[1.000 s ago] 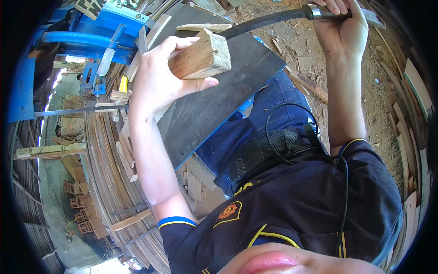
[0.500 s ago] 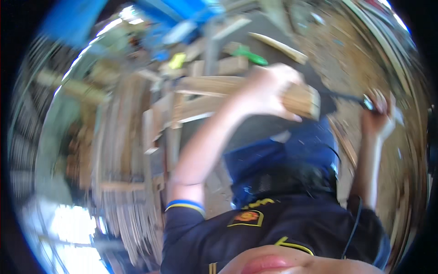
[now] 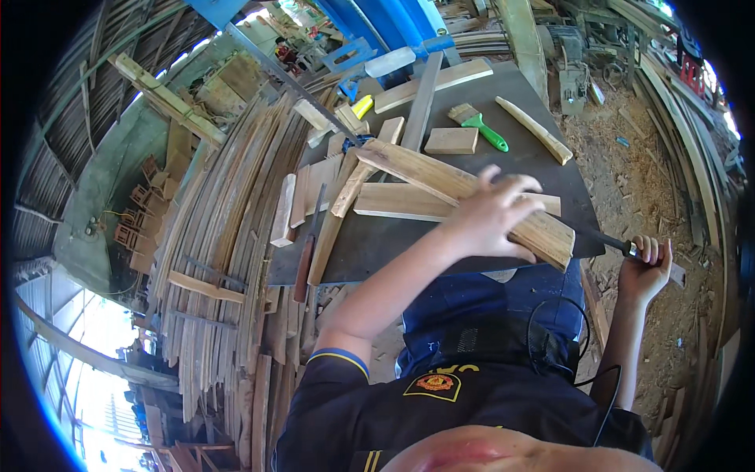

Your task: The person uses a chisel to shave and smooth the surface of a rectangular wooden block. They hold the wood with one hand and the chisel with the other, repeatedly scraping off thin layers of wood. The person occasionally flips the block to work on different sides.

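Observation:
My left hand (image 3: 491, 216) grips a long wooden piece (image 3: 554, 240) that lies diagonally across other wood pieces on the dark tabletop (image 3: 385, 252), its fingers curled over the upper face. My right hand (image 3: 646, 271) is closed round the handle of a long dark blade (image 3: 605, 236), which runs behind the wooden piece near the right edge. Several loose pieces (image 3: 393, 201) lie about, with a small block (image 3: 451, 141) beside a green-handled brush (image 3: 491, 136). A brown-handled tool (image 3: 303, 271) rests at the left near edge, and a pale tapered stick (image 3: 533, 130) at the right.
A blue machine (image 3: 393, 23) with a long metal blade (image 3: 283, 75) stands beyond the tabletop. Long stacked planks (image 3: 204, 236) run along the left, more timber (image 3: 692, 157) along the right. Shavings cover the ground (image 3: 621, 157). A person (image 3: 287, 55) is far back.
The view has swung round to show more of the tabletop. My left hand has brought the wooden piece down across the loose pieces; my right hand has moved lower, still holding the blade's handle.

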Available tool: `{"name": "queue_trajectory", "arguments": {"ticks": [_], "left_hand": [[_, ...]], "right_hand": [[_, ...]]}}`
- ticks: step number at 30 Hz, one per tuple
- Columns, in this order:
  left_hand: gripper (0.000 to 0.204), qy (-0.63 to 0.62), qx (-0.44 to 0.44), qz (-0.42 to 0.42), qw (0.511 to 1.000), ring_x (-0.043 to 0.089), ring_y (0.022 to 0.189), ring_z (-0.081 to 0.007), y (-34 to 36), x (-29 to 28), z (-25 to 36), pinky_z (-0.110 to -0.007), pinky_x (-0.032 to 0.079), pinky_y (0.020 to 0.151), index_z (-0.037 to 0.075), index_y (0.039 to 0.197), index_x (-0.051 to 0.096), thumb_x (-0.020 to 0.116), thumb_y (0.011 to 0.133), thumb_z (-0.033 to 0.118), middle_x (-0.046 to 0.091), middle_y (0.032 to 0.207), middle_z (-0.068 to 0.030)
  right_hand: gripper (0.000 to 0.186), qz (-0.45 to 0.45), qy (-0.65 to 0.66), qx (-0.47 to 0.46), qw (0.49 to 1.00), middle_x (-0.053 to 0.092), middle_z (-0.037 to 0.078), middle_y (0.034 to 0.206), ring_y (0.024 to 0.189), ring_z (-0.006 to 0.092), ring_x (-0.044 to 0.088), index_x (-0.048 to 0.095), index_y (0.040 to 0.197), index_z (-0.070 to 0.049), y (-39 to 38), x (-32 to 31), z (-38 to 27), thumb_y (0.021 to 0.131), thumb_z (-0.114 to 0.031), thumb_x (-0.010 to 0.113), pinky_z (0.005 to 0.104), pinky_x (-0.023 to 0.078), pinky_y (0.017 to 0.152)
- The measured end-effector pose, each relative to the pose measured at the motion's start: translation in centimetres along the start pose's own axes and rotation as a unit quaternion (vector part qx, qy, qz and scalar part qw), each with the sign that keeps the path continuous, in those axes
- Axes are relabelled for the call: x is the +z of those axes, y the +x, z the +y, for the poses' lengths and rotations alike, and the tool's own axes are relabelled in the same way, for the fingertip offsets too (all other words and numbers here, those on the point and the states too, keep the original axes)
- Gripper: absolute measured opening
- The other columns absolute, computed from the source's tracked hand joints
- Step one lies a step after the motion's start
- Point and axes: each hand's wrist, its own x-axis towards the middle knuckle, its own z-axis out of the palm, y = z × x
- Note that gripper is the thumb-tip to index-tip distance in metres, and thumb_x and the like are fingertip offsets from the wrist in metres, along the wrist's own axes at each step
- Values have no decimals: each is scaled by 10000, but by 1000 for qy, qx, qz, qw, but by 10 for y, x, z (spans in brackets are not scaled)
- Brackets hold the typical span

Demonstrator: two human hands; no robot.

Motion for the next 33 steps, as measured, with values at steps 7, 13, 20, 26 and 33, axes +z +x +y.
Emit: {"name": "queue_trajectory", "arguments": {"ticks": [7,13,20,26,33], "left_hand": [[174,123,-328,282,893,651,886,-325,-111,-20,-84,-405,500,743,35,990,637,596,979,204,649,961,-151],[247,159,-394,261,867,618,689,-381,-98,-4,-83,-493,481,619,20,747,534,595,945,155,590,694,-182],[269,203,-332,276,879,617,763,-379,-103,-7,-90,-517,488,690,39,694,576,634,905,195,611,739,-172],[241,100,-418,227,874,690,834,-384,-123,-11,-89,-515,536,725,56,937,714,613,960,275,707,879,-211],[338,188,-426,204,861,666,932,-327,-101,-4,-82,-557,454,849,69,843,637,527,989,354,700,896,-143]], "right_hand": [[427,-6,-145,-109,983,227,-35,635,593,104,232,277,698,-160,-18,46,5,1078,-222,462,307,302,653],[436,-194,-191,-112,956,226,-39,624,586,98,225,284,692,-174,-37,88,1,1086,-248,455,307,276,634],[428,67,-228,-65,969,293,-50,585,559,105,331,359,677,-181,-3,55,5,1042,-313,540,301,349,614],[238,56,-172,8,984,540,18,670,737,185,535,542,716,-152,-48,20,11,931,-219,621,415,468,824],[154,83,-189,200,958,711,90,1124,1102,227,660,686,998,-110,-103,-6,-31,981,-230,590,386,534,999]]}}
